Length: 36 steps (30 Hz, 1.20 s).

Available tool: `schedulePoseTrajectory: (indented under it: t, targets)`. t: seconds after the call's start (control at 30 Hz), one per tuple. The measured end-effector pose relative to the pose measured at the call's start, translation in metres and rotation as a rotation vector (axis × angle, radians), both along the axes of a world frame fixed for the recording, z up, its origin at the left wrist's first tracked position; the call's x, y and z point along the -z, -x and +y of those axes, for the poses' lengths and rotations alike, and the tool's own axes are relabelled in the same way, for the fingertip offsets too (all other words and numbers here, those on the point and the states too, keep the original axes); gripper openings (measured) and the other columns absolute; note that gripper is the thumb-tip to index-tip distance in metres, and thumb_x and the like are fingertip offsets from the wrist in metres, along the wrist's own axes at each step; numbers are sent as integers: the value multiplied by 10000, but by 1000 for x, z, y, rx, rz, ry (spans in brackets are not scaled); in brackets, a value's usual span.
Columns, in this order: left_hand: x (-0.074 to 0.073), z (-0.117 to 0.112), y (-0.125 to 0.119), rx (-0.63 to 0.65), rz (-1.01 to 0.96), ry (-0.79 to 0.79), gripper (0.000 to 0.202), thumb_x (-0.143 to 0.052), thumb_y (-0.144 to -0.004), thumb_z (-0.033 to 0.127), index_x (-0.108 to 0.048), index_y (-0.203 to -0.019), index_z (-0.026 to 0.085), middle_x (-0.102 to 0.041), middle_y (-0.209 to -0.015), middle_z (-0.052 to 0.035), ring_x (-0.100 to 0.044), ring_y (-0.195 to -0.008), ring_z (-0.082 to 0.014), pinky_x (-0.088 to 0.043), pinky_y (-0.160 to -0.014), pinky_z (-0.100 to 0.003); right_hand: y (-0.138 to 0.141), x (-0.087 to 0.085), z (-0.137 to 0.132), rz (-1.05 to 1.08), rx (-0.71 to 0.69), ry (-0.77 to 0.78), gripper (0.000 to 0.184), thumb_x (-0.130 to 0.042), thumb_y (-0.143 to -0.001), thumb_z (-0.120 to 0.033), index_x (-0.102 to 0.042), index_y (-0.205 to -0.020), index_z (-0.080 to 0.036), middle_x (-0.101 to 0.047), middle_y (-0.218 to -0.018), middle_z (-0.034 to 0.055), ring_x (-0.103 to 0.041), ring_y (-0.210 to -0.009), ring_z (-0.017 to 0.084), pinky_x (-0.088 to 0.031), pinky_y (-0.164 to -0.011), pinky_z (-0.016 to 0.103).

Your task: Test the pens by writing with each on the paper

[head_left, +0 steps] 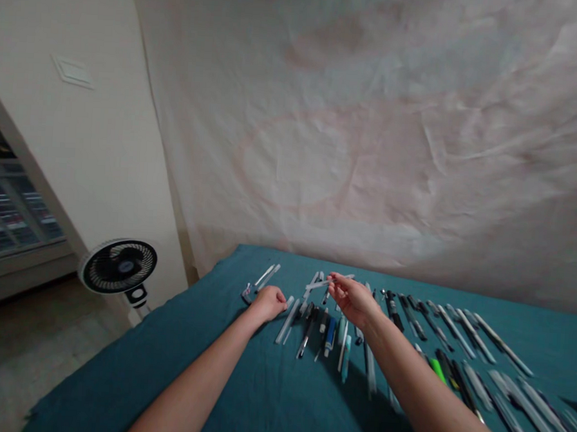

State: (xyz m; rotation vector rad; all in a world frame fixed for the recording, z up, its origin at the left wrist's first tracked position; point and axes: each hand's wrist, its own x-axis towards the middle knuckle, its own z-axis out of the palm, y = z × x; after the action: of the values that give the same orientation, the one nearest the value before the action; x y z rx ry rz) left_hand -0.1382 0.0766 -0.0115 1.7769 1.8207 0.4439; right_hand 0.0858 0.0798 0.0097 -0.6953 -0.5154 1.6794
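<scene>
My left hand [268, 303] rests as a loose fist on the teal cloth [241, 387], fingers curled, just right of a small dark and white pen part [248, 294]; whether anything is inside the fist is hidden. My right hand [354, 300] is raised slightly above the cloth and pinches a pale, translucent pen [320, 284] that sticks out to the left. Below and between my hands lie several pens [328, 337] side by side, white, black and blue ones.
A long row of more pens [456, 331] runs to the right across the cloth, with a green one [438, 370] near my right forearm. A small black fan [119, 267] stands on the floor at left. A wrinkled pale sheet [370, 130] hangs behind the table.
</scene>
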Motion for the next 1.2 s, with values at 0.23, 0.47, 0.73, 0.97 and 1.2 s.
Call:
schedulePoseTrajectory:
  t: [0.23,0.47,0.73,0.97,1.2]
  targets:
    - [-20,0,-2,-38,-336,-7,285,-462,-854,372,-580,-868,113,-637,-865,-73,-607,-776,-157,-471,-723,-293,2,-2,-4,-39,-6,-22,28,-618,-730,-87,-616,-739,-114,-658,-666,44,-593,-516,71,-539,-536,162]
    - [-28,-18,-32,73,-805,266,447,-362,-873,475,-557,-927,77,-666,-874,-149,-643,-767,-165,-492,-685,-269,9,-11,-16,-241,-25,-187,146,-701,-660,-234,-624,-711,-122,-635,-689,32,-540,-521,68,-491,-512,178]
    - [-32,-29,-35,195,-1019,487,223,-629,-769,265,-628,-895,80,-670,-859,-102,-622,-667,-86,-470,-635,-160,10,-19,-21,-549,-11,-453,298,-625,-686,-425,-606,-759,-137,-570,-637,-7,-475,-501,77,-423,-510,226]
    - [-30,-30,-33,229,-1023,514,225,-695,-699,178,-651,-900,88,-669,-834,-80,-610,-643,-68,-477,-637,-149,5,-19,-20,-517,-16,-440,317,-640,-669,-435,-613,-786,-142,-593,-699,12,-474,-531,84,-423,-537,237]
    - [-30,-30,-33,254,-936,501,271,-733,-651,259,-674,-865,103,-678,-797,-64,-585,-590,-54,-445,-538,-128,4,-24,-22,-510,-5,-434,328,-653,-656,-444,-615,-751,-133,-579,-645,5,-453,-505,77,-398,-521,225]
